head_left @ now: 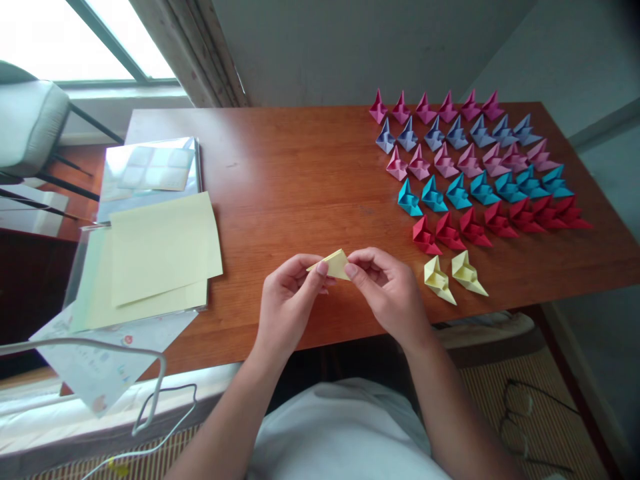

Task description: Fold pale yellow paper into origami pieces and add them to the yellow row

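Note:
A small folded piece of yellow paper (337, 266) is held between both hands, just above the near edge of the wooden table (280, 193). My left hand (293, 297) pinches its left end, thumb on top. The right corner is gripped by my right hand (387, 287), between thumb and fingers. To the right of that hand stand two finished yellow origami pieces (439, 280), pointed like little boats. Behind them are rows of the same shape in red (475, 227), turquoise (459, 192), pink (469, 160), lilac (457, 133) and magenta (425, 109).
Flat sheets of yellow paper (163, 247) lie at the left on clear plastic folders (150, 150). A patterned sheet (120, 360) juts over the table's front left corner, near a white curved bar (160, 380) and a cable. A chair (33, 127) stands by the window; eyeglasses (520, 427) rest on the woven mat below right.

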Demonstrator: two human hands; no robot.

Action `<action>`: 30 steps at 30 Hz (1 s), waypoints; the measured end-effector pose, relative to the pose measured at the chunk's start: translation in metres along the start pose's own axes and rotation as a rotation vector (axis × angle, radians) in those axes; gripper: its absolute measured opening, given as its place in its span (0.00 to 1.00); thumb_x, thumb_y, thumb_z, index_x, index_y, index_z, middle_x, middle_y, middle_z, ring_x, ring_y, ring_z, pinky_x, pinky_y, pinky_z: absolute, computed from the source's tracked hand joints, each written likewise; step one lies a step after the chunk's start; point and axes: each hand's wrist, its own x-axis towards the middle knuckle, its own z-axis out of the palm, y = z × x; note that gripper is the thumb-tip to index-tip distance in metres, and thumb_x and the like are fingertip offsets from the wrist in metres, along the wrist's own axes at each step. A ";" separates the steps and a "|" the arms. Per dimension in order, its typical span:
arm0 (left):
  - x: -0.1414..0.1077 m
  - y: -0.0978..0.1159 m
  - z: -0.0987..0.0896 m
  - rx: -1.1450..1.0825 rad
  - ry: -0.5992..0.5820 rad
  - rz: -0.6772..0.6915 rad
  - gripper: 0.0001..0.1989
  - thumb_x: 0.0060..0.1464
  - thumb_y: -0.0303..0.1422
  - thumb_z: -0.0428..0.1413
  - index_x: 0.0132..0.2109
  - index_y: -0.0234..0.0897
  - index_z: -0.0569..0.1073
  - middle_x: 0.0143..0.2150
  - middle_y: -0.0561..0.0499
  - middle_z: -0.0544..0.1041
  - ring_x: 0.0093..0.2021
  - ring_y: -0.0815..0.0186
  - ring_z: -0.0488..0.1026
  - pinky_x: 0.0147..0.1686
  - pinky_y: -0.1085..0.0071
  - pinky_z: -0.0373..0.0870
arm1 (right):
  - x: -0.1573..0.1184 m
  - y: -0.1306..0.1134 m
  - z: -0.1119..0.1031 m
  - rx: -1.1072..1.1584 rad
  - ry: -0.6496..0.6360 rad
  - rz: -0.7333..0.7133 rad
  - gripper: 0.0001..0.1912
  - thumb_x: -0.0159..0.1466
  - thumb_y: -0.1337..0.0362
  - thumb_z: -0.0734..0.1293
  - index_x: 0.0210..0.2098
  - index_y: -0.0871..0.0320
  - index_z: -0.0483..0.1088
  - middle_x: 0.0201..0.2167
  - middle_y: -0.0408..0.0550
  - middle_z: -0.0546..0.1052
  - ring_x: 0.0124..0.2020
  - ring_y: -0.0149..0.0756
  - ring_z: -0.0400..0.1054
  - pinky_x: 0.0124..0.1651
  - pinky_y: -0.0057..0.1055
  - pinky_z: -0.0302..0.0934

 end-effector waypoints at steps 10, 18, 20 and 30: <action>0.001 0.006 -0.008 0.076 0.025 0.010 0.09 0.51 0.36 0.69 0.34 0.35 0.82 0.28 0.50 0.82 0.27 0.67 0.78 0.29 0.74 0.76 | 0.001 -0.005 -0.004 -0.042 -0.055 -0.018 0.07 0.67 0.58 0.69 0.38 0.54 0.74 0.33 0.45 0.79 0.34 0.37 0.75 0.38 0.33 0.69; 0.001 0.004 -0.016 0.070 -0.155 -0.060 0.08 0.57 0.35 0.65 0.39 0.34 0.82 0.28 0.48 0.83 0.27 0.68 0.79 0.28 0.77 0.75 | 0.003 0.000 -0.017 0.044 -0.098 0.032 0.06 0.65 0.59 0.72 0.35 0.55 0.76 0.29 0.43 0.80 0.31 0.34 0.74 0.36 0.29 0.68; 0.001 0.004 -0.015 0.069 -0.150 -0.059 0.08 0.57 0.35 0.64 0.40 0.35 0.82 0.28 0.49 0.83 0.26 0.68 0.79 0.28 0.76 0.75 | 0.004 -0.002 -0.018 0.067 -0.101 0.051 0.06 0.64 0.59 0.73 0.35 0.55 0.76 0.29 0.42 0.80 0.31 0.34 0.75 0.36 0.30 0.69; 0.004 0.004 -0.012 0.206 -0.142 0.069 0.08 0.53 0.37 0.67 0.38 0.37 0.82 0.34 0.48 0.83 0.34 0.63 0.79 0.34 0.73 0.75 | 0.005 -0.014 -0.019 -0.135 -0.204 0.010 0.06 0.65 0.60 0.70 0.34 0.55 0.79 0.30 0.43 0.81 0.31 0.35 0.73 0.33 0.30 0.65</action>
